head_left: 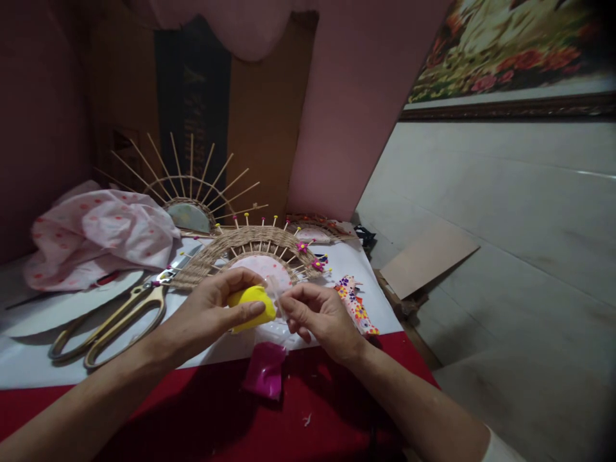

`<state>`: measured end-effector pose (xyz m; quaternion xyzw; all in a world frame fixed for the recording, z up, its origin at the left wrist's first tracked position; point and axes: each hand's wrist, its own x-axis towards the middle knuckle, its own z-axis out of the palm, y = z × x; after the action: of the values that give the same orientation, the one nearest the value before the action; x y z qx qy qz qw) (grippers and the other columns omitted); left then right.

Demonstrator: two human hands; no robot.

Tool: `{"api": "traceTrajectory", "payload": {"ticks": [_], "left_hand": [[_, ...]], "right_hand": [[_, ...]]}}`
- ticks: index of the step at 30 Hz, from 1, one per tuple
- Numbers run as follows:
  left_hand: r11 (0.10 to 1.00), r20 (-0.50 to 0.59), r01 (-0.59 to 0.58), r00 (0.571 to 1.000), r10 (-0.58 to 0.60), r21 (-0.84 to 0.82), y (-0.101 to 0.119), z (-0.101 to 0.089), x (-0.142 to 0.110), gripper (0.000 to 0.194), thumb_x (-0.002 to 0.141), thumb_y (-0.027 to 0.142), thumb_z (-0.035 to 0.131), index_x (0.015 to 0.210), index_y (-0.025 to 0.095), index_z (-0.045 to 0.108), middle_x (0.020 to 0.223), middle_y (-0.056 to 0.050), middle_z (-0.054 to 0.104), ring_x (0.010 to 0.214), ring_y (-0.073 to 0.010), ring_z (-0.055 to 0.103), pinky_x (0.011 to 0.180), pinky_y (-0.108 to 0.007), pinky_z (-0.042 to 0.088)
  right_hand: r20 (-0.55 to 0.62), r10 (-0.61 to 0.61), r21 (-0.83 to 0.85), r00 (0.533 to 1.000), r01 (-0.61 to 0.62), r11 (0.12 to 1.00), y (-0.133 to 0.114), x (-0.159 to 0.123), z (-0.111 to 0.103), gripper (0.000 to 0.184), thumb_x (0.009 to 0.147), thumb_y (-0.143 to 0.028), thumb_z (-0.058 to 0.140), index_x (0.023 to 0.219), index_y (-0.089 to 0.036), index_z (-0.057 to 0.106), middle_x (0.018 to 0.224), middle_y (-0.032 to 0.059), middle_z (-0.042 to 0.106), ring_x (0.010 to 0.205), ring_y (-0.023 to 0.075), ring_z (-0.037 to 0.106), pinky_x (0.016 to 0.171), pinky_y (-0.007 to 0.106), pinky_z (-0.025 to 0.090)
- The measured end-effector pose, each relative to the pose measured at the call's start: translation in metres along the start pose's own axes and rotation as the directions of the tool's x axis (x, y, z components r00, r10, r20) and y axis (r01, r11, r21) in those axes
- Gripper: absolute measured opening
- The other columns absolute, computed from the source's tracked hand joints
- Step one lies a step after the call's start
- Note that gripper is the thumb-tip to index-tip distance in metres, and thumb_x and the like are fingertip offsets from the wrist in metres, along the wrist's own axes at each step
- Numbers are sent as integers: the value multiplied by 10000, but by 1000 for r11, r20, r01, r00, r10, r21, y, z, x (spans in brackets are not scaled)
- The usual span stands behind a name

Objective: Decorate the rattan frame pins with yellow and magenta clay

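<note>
My left hand grips a bright yellow packet, soft-looking and with a clear plastic end, thumb on its near side. The fingers of my right hand pinch the clear plastic at the packet's right end. Just below lies a magenta packet on the red cloth. Beyond my hands stands a woven, fan-shaped piece with sticks tipped in yellow and pink, and small pink flowers on its right part. Its lower middle is partly hidden by my hands.
Large scissors lie at left beside crumpled dotted cloth. Behind is a half-round stick frame, before a cardboard sheet. Flower-patterned material lies right of my hand, near the table's right edge.
</note>
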<state>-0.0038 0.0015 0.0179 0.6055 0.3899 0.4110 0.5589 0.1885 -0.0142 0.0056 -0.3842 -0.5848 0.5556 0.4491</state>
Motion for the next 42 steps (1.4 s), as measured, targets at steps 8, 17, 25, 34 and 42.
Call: {"api": "traceTrajectory", "payload": {"ticks": [8,17,25,34,42], "left_hand": [[996,70,-53,996,48,70,2,1,-2,246,688,353,714,816,153,651,798,-33,626,734,-161,581,648,-262,458],[989,61,-52,997,44,135,8,7,-4,251,675,373,711,757,147,640,725,-26,618,683,-152,559,609,-257,450],[991,57,-53,997,47,119,8,10,-5,226,678,350,717,695,147,616,663,3,578,630,-120,528,569,-224,424],[998,75,-20,997,15,68,6,10,-5,244,663,353,724,698,142,607,670,-7,586,637,-138,556,581,-245,449],[998,59,-16,998,12,63,9,11,-5,245,646,349,729,680,145,598,631,4,573,596,-129,541,548,-235,438]], "right_hand": [[150,48,176,987,-74,982,6,2,-1,264,753,-391,688,725,-146,594,557,-34,555,420,39,447,365,140,311],[274,80,263,958,-155,952,10,1,-3,287,779,-413,666,739,-143,579,549,-36,554,411,39,427,374,149,299],[283,88,261,955,-166,951,11,0,-2,325,777,-450,656,724,-142,567,543,-37,553,410,40,434,375,148,311],[325,88,316,942,-196,928,12,-1,-1,315,787,-448,647,745,-146,570,555,-28,572,404,43,437,365,145,312],[256,56,224,965,-116,968,7,-4,2,270,810,-408,614,737,-155,554,560,-37,556,405,44,424,361,153,303]]}}
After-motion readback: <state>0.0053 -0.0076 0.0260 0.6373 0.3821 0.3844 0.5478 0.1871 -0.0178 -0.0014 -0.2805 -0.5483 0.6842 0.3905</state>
